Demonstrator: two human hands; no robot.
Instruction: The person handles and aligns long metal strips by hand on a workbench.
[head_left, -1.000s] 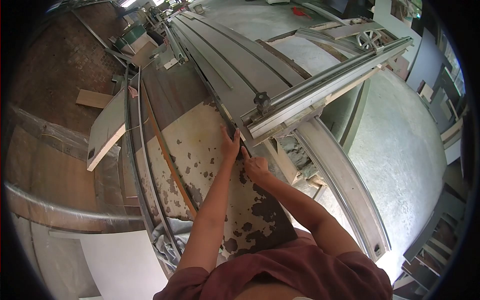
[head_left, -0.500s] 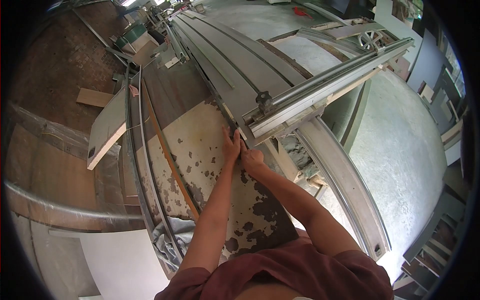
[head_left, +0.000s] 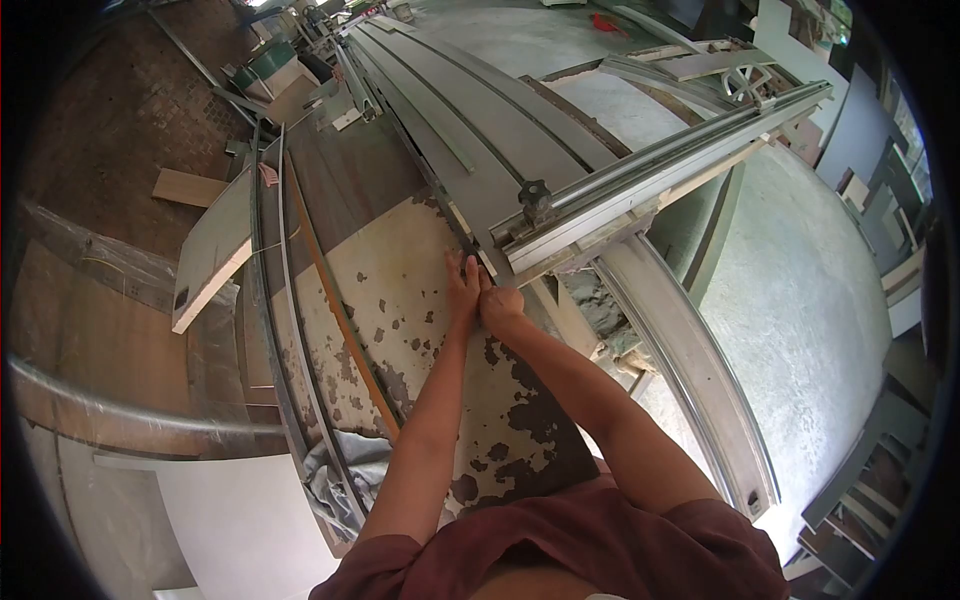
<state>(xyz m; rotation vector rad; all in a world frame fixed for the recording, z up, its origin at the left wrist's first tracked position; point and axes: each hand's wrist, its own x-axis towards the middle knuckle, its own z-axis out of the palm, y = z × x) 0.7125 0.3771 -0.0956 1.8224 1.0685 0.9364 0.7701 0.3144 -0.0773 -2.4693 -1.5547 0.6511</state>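
My left hand (head_left: pixel 463 290) lies on the worn, peeling table surface (head_left: pixel 390 270) with its fingers stretched forward and somewhat apart. Right beside it, my right hand (head_left: pixel 502 305) is curled closed at the table's edge, its fingertips against the left hand's side. Whatever the right fingers might hold is hidden. Just ahead of both hands runs the narrow gap along the grey sliding table (head_left: pixel 480 190) of a panel saw. A metal crosscut fence (head_left: pixel 660 180) with a black knob (head_left: pixel 535 196) lies across that table, close to my right hand.
An orange-brown strip (head_left: pixel 340 310) and a metal rail (head_left: pixel 290 240) run along the left side. A pale board (head_left: pixel 215 255) leans beyond them. Grey cloth (head_left: pixel 350 470) is bunched near my left forearm. At right, a support arm (head_left: pixel 690 370) extends over the floor; panels (head_left: pixel 880 230) stand farther off.
My right hand has shifted slightly left, and its fingers are tucked closer against my left hand. The left hand stays in nearly the same place. The camera view has moved a little.
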